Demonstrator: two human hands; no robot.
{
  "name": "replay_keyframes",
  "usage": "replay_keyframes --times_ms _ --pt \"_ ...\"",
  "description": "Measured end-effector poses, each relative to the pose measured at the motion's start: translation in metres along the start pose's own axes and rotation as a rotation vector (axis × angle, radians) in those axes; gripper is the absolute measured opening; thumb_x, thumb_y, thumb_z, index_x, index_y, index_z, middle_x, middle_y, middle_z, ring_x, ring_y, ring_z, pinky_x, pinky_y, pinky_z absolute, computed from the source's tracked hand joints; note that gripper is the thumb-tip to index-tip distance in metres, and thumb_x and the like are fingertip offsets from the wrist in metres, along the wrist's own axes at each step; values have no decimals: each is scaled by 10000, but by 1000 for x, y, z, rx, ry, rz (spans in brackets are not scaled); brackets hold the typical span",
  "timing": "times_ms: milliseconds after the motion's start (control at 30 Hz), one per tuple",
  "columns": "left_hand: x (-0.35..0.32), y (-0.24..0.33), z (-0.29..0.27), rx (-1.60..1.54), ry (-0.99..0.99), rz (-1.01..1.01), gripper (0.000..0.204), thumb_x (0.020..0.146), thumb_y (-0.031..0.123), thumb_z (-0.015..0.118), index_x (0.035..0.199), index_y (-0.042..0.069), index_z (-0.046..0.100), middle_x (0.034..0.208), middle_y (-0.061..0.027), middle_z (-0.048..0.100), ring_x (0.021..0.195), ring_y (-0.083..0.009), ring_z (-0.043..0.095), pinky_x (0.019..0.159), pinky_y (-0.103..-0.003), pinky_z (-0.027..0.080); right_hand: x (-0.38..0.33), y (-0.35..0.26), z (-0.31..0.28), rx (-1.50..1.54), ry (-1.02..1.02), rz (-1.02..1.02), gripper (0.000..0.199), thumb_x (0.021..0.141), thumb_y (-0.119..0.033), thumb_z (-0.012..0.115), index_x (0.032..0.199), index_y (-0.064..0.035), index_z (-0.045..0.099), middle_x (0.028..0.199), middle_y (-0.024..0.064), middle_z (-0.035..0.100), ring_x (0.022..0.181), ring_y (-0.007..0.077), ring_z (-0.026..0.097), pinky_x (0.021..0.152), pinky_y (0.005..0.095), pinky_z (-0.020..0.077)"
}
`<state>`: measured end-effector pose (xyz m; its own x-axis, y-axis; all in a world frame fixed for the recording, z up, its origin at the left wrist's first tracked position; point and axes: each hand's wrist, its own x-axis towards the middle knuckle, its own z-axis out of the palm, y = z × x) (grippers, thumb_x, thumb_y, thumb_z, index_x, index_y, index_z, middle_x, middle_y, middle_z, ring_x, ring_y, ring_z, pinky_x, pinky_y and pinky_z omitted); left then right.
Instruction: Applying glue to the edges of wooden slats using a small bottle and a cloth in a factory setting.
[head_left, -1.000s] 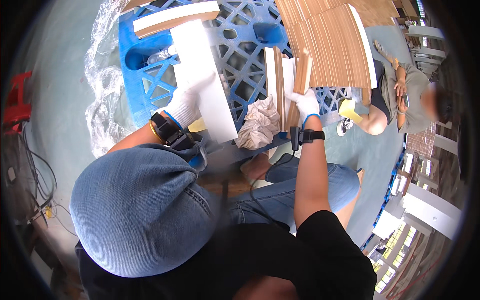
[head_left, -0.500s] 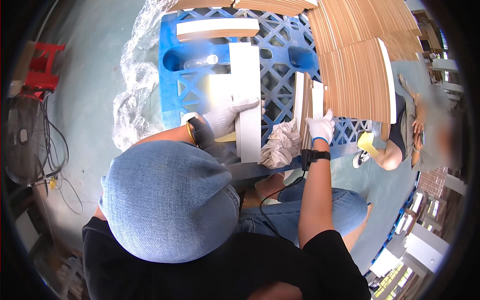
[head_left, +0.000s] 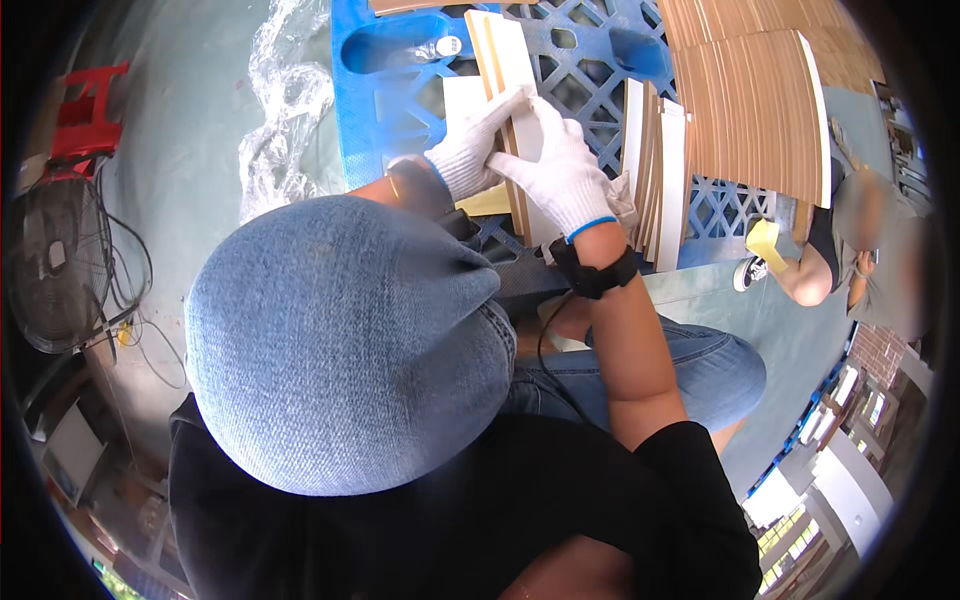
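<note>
Both of my hands wear white knit gloves with fingers curled in. My left hand [head_left: 468, 148] grips the left side of a long white board [head_left: 515, 62] with tan edges, which slants away from me over the blue pallet. From the other side, my right hand [head_left: 562, 172] closes on the same board, its fingertips near those of the left. The board appears to be a pair of strips, with brown edges facing left. Partly hidden behind my right wrist is a crumpled pale cloth [head_left: 622, 204]. Just right of it, several narrow boards [head_left: 660, 165] stand on edge.
Beneath everything lies a blue lattice pallet [head_left: 588, 78], with a clear bottle [head_left: 420, 50] in its recess. A large stack of brown-edged boards [head_left: 755, 115] stands at the right. Clear plastic wrap [head_left: 285, 110] trails on the left. A person [head_left: 850, 240] sits beyond the stack. A fan [head_left: 62, 265] stands far left.
My right hand has left the narrow boards and moved left onto the long white board. That board has tilted, now showing its brown edges. The view has shifted slightly.
</note>
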<state>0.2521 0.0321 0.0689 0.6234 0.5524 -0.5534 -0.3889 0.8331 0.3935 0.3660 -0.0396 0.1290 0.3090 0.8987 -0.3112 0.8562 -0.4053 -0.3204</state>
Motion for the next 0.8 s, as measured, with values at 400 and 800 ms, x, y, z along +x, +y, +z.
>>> replay_keyframes --times_ms 400,800 --pt "-10 5 -1 228 -250 -64 494 1030 288 636 1482 142 503 1304 7 591 1157 -167 588 941 -368 531 0 79 26 1778 -384 -118 701 934 -256 691 1511 1 387 1251 125 632 1040 199 698 869 310 610" --pt "-7 -1 -1 269 -228 -47 449 998 243 682 1422 132 584 1249 -31 657 1149 -161 626 938 -394 549 -6 88 36 1776 -355 -68 620 968 -283 648 1464 11 419 1170 131 638 935 191 704 780 307 635"
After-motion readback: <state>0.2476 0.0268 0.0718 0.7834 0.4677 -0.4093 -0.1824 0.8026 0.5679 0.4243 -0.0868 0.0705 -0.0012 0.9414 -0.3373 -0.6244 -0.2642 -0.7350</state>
